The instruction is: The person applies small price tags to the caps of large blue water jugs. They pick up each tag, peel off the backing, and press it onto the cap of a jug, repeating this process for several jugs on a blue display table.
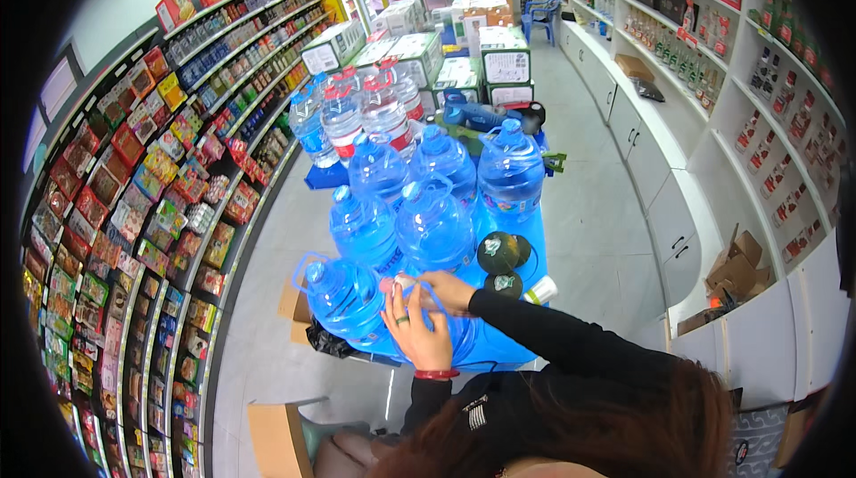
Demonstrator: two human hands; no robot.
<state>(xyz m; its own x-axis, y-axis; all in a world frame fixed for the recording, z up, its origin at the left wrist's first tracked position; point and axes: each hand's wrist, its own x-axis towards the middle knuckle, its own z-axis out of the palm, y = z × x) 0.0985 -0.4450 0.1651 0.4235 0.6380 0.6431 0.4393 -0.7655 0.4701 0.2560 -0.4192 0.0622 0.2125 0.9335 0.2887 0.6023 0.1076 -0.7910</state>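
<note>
Several large blue plastic water bottles with loop handles stand on a blue surface before me. My left hand, with a dark ring and a red bracelet, is raised at the top of the nearest water bottle. Its fingertips meet my right hand there, around a small pinkish-white item too blurred to name. The bottle's cap is hidden behind my hands. To their left stands another blue water bottle. Dark green round fruits with stickers and a white cylindrical container lie to the right.
Clear bottles with red caps and stacked cartons stand farther back. Snack shelves line the left; a white cabinet and bottle shelves run along the right. An open cardboard box is at lower left. Far off, a person stands by a blue chair.
</note>
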